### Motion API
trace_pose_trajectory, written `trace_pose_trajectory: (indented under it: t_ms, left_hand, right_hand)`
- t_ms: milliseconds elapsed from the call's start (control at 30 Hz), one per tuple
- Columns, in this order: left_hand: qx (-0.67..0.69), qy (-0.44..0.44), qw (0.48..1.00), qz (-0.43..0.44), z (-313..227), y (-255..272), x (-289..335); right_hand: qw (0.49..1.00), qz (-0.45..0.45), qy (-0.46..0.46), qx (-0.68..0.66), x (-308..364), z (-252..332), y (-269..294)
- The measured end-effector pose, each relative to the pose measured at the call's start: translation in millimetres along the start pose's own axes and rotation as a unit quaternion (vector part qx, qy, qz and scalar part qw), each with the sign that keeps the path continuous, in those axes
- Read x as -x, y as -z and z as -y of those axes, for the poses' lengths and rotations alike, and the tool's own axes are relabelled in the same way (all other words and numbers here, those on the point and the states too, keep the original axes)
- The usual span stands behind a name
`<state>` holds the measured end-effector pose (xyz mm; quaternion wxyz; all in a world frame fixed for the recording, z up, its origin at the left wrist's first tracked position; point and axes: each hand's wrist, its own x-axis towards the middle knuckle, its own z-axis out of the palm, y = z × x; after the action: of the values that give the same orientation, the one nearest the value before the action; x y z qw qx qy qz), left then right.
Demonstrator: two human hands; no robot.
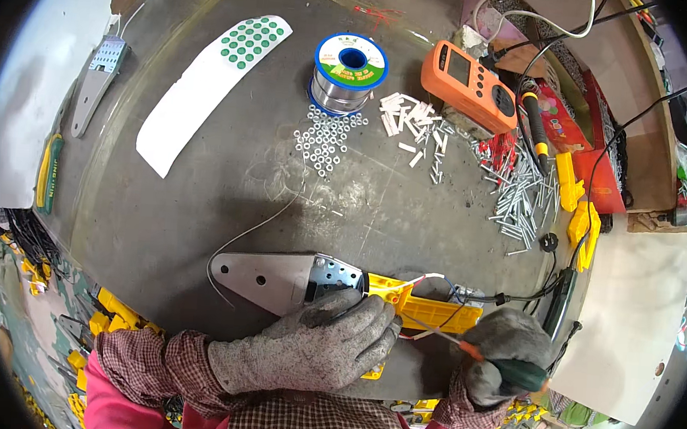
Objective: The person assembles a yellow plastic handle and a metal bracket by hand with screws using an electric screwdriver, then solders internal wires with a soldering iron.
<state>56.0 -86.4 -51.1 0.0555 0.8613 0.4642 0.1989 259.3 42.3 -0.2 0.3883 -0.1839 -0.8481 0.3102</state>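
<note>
A tool body lies across the near edge of the bench: a tapered grey metal plate (267, 281) on its left and an opened yellow plastic housing (442, 314) on its right. My left hand (303, 343), in a speckled grey glove, curls over the joint between them and grips the housing. Gloved likewise, my right hand (505, 345) is wrapped round a screwdriver (522, 376) with a dark green handle. Its shaft points left toward the housing; where the tip ends is hard to make out. White and red wires (427, 278) loop over the housing, and a black cord (525, 295) runs off right.
Beyond my hands stand a solder spool (340, 87), loose nuts (325, 141), white sleeves (406, 119), a screw pile (520, 199) and an orange multimeter (470, 86). A white sticker sheet (200, 97) lies left, near green-yellow pliers (49, 174). Yellow housing parts (583, 231) lie right.
</note>
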Motion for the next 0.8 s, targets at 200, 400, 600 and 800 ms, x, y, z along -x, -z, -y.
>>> trace_pose_trajectory:
  t_ms: [200, 400, 600, 800]
  left_hand:
    - [0.053, 0.010, 0.998, -0.013, 2.1, 0.7, -3.2]
    - [0.043, 0.006, 0.999, -0.025, 0.6, -0.8, -4.0]
    - [0.379, 0.239, 0.875, -0.183, -0.6, 63.9, -26.8]
    - [0.075, 0.017, 0.984, -0.161, -10.6, 73.9, -129.7]
  right_hand:
    - [0.991, 0.082, -0.095, 0.036, 4.4, -2.5, -0.2]
    - [0.983, 0.176, -0.045, 0.034, -19.6, 6.9, -1.3]
    - [0.989, 0.122, -0.076, 0.023, -15.1, -2.9, -29.1]
    - [0.993, 0.022, -0.115, -0.023, 5.0, -24.9, -30.8]
